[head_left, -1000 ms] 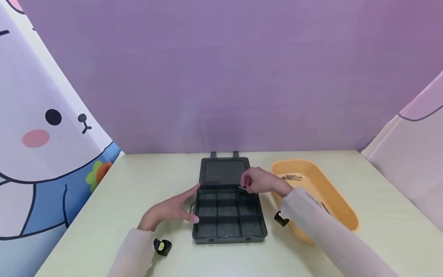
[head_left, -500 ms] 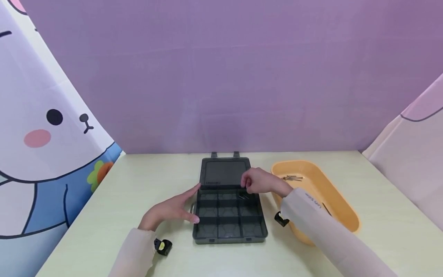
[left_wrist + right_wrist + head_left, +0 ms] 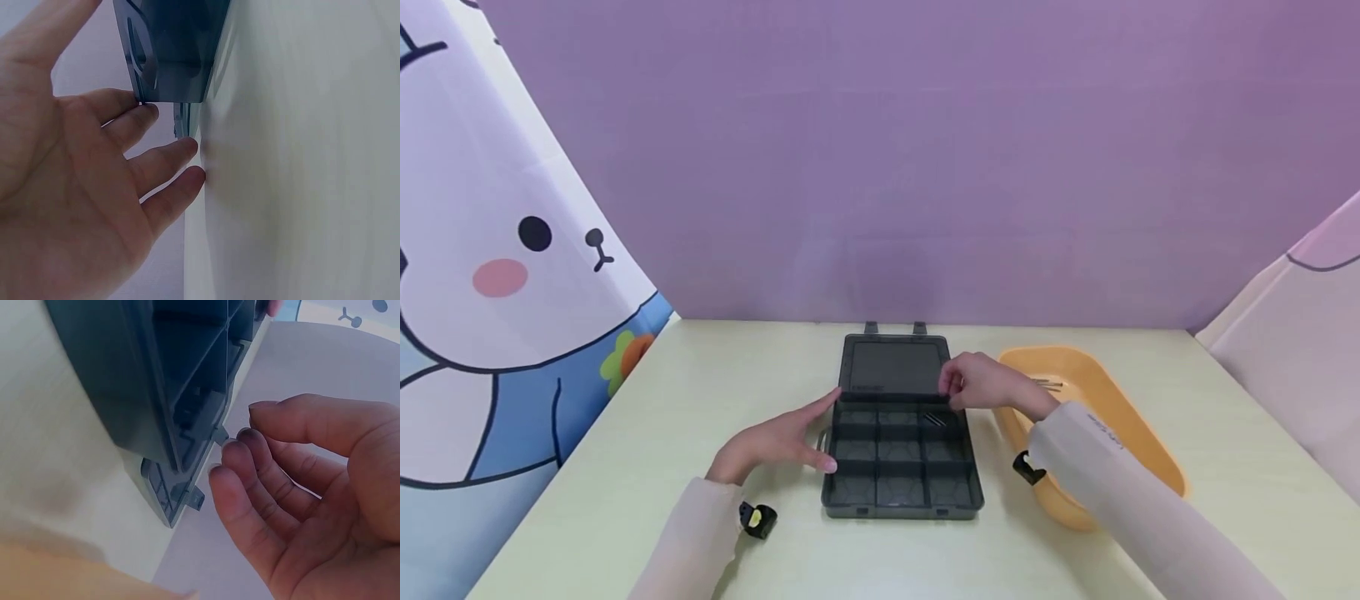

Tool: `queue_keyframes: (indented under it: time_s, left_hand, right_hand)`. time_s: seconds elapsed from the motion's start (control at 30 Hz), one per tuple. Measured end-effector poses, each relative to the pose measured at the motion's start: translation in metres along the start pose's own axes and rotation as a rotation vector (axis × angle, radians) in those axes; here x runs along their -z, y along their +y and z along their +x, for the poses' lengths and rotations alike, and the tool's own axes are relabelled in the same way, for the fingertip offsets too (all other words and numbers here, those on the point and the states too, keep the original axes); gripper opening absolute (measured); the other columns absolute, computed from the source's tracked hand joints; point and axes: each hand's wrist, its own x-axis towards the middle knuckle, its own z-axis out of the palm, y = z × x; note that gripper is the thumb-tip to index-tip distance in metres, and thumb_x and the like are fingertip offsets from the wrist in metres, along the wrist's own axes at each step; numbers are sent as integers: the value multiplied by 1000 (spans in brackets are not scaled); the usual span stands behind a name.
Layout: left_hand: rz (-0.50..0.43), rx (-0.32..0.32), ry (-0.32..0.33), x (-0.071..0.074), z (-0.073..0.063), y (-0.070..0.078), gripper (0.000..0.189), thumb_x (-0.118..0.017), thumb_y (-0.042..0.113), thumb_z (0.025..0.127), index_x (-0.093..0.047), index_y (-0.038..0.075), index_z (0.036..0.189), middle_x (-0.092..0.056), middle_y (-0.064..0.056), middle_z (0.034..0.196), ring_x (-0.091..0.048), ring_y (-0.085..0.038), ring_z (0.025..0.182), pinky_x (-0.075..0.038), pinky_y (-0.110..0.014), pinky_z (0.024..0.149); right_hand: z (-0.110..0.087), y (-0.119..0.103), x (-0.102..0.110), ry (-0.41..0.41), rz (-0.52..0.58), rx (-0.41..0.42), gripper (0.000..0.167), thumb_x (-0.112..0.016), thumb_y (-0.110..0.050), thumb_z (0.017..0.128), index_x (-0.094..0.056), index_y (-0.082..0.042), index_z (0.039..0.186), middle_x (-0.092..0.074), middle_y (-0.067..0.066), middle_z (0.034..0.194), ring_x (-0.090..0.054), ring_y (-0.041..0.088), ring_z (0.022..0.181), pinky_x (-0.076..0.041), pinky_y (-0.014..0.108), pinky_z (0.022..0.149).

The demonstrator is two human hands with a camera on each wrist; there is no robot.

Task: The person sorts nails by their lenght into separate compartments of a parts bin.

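Observation:
A dark translucent organizer box [image 3: 901, 512] lies on the table with its lid [image 3: 897, 364] folded back flat. My left hand [image 3: 778, 443] is at its left side, thumb and fingers spread apart, fingertips against the box wall [image 3: 169, 75]. Over the far right compartment hovers my right hand [image 3: 988, 383], its fingers loosely bent. In the right wrist view, a gap shows between that thumb and the fingertips [image 3: 231, 459], and they hold nothing. Several thin metal nails [image 3: 935, 419] lie in the far right compartment.
To the right stands a yellow-orange tray [image 3: 1138, 433] with several nails [image 3: 1052, 386] at its far end; my right forearm passes over it. A purple backdrop [image 3: 880, 167] rises behind the table.
One second ago my right hand pinched a nail over the far right compartment; the nail has since been let go there. The right hand has lifted slightly. The left hand stays at the box.

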Motion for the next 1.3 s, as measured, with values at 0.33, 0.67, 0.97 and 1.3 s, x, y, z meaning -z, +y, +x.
queue_keyframes:
  time_s: [0.33,0.67,0.97,1.3]
  left_hand:
    - [-1,-1,-9,4,-8,3,112,-79,38,77,-3,11,155,-4,-14,161,-7,-37,147,-15,-56,116]
    - [2,-8,-13,4,-8,2,112,-78,38,77,-1,10,154,-3,-16,160,-6,-39,146,-15,-58,115]
    - [1,5,-10,2,-9,5,112,-79,38,77,-3,11,155,-4,-14,161,-6,-38,147,-15,-58,115]
    - [6,-6,-15,2,-9,4,111,-78,38,77,-2,11,155,-3,-14,161,-6,-37,147,-15,-58,115]
  right_hand:
    - [-20,-2,16,48,-32,-14,11,-61,3,82,-66,-1,91,-64,5,80,-51,12,67,-46,25,62]
    - [-42,3,33,69,-59,-23,10,-61,2,82,-65,-4,90,-62,4,78,-50,12,64,-45,26,61]
    - [-67,13,48,103,-56,-25,13,-60,1,82,-64,0,95,-64,3,80,-51,11,65,-45,28,63]
    - [-87,32,48,114,-84,-90,8,-64,-3,82,-65,-4,89,-64,3,82,-54,12,71,-46,28,63]
